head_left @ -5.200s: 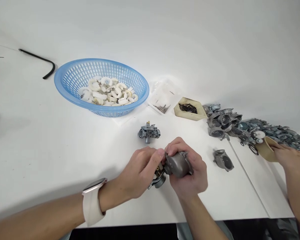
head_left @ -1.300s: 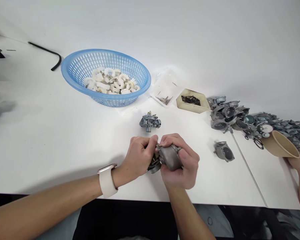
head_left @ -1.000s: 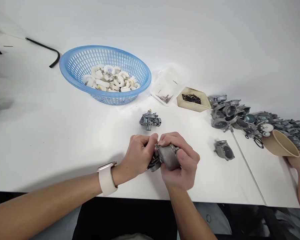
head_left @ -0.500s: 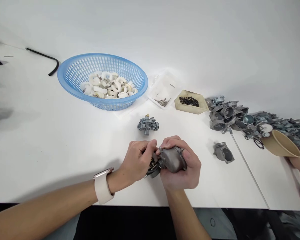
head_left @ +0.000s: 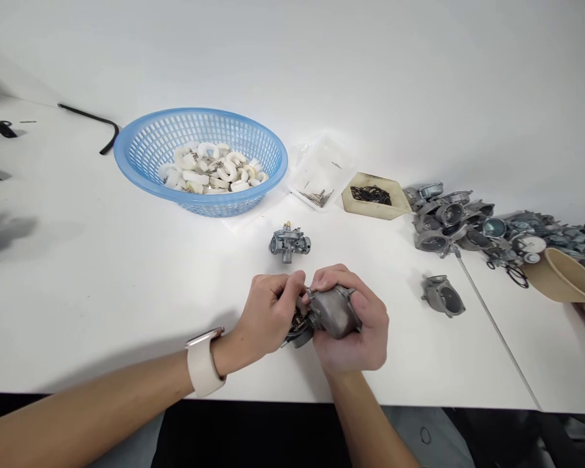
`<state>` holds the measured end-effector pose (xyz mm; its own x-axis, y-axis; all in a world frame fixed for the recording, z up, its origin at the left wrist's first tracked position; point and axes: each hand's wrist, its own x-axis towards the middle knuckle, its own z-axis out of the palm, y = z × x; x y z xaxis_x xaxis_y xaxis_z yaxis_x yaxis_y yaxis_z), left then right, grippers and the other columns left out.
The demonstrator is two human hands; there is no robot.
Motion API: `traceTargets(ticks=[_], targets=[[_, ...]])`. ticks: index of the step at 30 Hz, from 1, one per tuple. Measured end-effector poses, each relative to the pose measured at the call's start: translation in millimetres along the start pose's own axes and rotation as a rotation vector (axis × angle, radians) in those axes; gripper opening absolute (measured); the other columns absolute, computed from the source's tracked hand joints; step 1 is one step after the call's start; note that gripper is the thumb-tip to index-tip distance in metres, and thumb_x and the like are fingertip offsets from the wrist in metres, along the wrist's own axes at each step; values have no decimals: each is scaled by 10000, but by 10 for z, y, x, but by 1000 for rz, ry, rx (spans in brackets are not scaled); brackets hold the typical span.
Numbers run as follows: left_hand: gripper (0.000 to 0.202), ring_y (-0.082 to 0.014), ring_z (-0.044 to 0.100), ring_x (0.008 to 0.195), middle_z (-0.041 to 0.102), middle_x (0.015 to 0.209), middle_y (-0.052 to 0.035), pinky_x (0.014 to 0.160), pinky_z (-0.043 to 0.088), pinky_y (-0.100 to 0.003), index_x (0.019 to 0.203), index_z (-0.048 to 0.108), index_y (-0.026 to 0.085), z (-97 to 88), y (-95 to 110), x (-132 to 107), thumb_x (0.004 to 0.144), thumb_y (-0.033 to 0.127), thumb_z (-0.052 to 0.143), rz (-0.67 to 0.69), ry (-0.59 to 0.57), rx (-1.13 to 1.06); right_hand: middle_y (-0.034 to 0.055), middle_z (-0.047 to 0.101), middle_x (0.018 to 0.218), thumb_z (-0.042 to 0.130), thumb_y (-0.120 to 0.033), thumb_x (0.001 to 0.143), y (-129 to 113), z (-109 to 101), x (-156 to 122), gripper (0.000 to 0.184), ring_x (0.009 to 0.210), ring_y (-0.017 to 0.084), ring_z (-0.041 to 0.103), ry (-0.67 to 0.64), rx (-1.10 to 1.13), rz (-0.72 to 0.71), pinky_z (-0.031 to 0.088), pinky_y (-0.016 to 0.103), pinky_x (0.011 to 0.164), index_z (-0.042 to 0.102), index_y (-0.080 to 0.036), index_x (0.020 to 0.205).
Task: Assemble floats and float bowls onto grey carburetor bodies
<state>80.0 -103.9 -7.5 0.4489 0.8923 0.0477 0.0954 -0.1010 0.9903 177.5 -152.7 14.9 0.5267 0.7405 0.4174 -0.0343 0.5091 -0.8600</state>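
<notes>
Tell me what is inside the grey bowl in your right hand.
The grey bowl, gripped by the right hand, meets a carburetor body held by the left hand. Brass-coloured bits show at the gap; the bowl's inside is hidden by its own wall and fingers.

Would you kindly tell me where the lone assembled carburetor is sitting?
In the head view, the carburetor stands mid-table, just beyond the left hand, on the near side of the blue basket.

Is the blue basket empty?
No, the blue basket holds a heap of white curved pieces in its bottom.
</notes>
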Motion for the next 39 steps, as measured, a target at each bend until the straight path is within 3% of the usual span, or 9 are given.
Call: traceTargets(ticks=[5,13,29,34,37,39], targets=[[544,-94,307,480,352,482,37,458,243,-255,517,399,183,-4,6,-7,998,430,456,-11,11,-32,81,589,718,414,-312,876,-31,40,-19,286,657,237,591,4,-122,-10,473,370,520,659,-208,771],[549,-85,246,483,284,485,44,449,207,-262,530,281,195,-13,0,-15,996,424,457,-2,-15,-80,74,631,734,442,-308,875,-35,35,-35,278,699,242,618,-55,-140,-44,501,389,575,689,-215,787],[536,-87,233,509,262,512,45,453,197,-251,548,281,195,-43,-9,-15,982,445,470,-21,-49,-119,58,666,771,469,-222,855,-64,71,-51,266,741,236,641,-94,-109,-115,526,406,646,734,-221,838],[534,-99,321,497,367,502,38,474,262,-249,554,427,178,-52,-4,-29,1011,454,438,-1,-77,-64,74,635,766,456,-297,876,-32,-9,-52,277,701,231,620,-27,-97,-44,514,385,593,701,-191,803],[511,-130,483,553,557,583,-2,549,373,-253,670,620,151,-60,23,-42,1034,449,420,7,-113,-17,61,617,779,385,-406,953,-53,-202,139,366,641,214,617,25,-100,77,478,341,501,657,-193,830],[517,-149,552,609,637,664,-31,614,425,-263,742,676,146,-71,45,-55,1047,462,402,4,-133,14,31,606,743,382,-454,993,-68,-400,341,380,577,186,586,-45,-253,164,438,309,474,630,-204,849]])
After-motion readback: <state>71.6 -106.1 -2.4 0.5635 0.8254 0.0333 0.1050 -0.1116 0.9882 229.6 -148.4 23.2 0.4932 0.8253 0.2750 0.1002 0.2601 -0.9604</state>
